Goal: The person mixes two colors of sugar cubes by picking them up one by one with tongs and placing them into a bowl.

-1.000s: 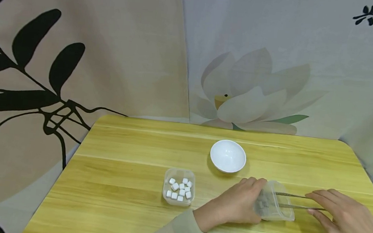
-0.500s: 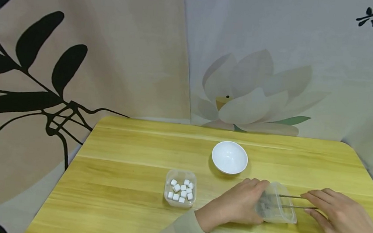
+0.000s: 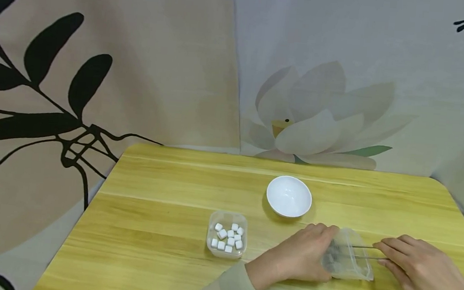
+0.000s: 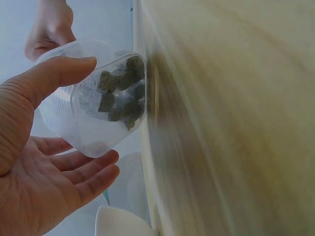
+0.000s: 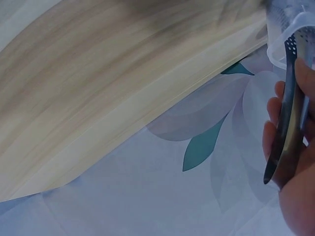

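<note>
A clear plastic container [image 3: 351, 266] lies tipped on its side, its mouth toward the right. My left hand [image 3: 299, 254] grips it near the base, thumb on one side and fingers on the other. Several dark cube-like pieces [image 4: 115, 83] show through its bottom in the left wrist view. My right hand [image 3: 420, 269] holds metal tongs [image 5: 288, 123] with perforated ends, and their arms reach through the mouth into the container. The tong tips are blurred behind the plastic, so I cannot tell whether they grip a piece.
Left of my hands stands a second clear container [image 3: 225, 255] with several white cubes [image 3: 229, 240] in it. A white bowl [image 3: 289, 196] sits farther back on the wooden table [image 3: 161, 194]. Behind the table hangs a printed cloth [image 3: 189, 67].
My right hand has moved closer to the container's mouth, and the tongs reach deeper in, their arms slightly nearer each other. My left hand keeps its grip. The head view has shifted slightly.
</note>
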Action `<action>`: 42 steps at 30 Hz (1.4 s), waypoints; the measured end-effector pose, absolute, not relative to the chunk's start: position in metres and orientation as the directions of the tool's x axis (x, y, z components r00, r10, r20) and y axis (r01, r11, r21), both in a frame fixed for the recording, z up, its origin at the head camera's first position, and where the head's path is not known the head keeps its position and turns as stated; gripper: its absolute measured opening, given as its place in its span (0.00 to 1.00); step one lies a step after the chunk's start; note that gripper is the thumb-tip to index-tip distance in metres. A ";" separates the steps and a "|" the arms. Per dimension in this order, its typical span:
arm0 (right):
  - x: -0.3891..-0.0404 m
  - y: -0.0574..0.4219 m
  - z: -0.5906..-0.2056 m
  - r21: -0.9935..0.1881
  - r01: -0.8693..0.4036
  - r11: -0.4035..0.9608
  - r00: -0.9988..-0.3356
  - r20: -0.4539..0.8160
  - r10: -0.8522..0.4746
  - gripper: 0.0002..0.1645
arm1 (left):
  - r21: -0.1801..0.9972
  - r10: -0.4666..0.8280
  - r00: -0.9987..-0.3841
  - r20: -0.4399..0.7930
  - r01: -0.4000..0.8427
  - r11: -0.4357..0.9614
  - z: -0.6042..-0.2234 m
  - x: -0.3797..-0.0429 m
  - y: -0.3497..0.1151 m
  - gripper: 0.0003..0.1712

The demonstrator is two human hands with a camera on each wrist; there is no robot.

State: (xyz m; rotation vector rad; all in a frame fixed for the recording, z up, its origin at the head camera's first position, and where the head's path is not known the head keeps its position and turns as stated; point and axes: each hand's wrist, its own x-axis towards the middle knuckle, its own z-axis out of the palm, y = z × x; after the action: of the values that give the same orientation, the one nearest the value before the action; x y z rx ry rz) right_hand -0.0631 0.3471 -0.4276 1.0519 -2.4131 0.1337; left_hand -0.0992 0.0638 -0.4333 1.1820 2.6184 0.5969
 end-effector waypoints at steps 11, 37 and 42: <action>-0.060 0.349 -0.427 0.110 -0.699 0.707 -0.573 0.506 -0.645 0.41 | 0.427 0.754 -0.657 -0.031 0.673 0.604 -0.433 -0.096 0.066 0.53; -0.053 0.368 -0.413 -0.128 -0.588 0.799 -0.685 0.603 -0.408 0.46 | 0.407 0.737 -0.676 -0.009 0.671 0.620 -0.435 -0.097 0.063 0.54; -0.061 0.366 -0.399 -0.175 -0.555 0.813 -0.708 0.613 -0.351 0.48 | 0.390 0.746 -0.666 -0.002 0.686 0.614 -0.435 -0.099 0.063 0.52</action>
State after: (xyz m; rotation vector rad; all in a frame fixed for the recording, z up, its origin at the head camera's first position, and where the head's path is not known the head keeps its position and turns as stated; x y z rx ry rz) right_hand -0.0607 0.3665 -0.3994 0.6661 -2.4202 0.4706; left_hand -0.0988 0.0626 -0.4347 1.1952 2.6726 0.5410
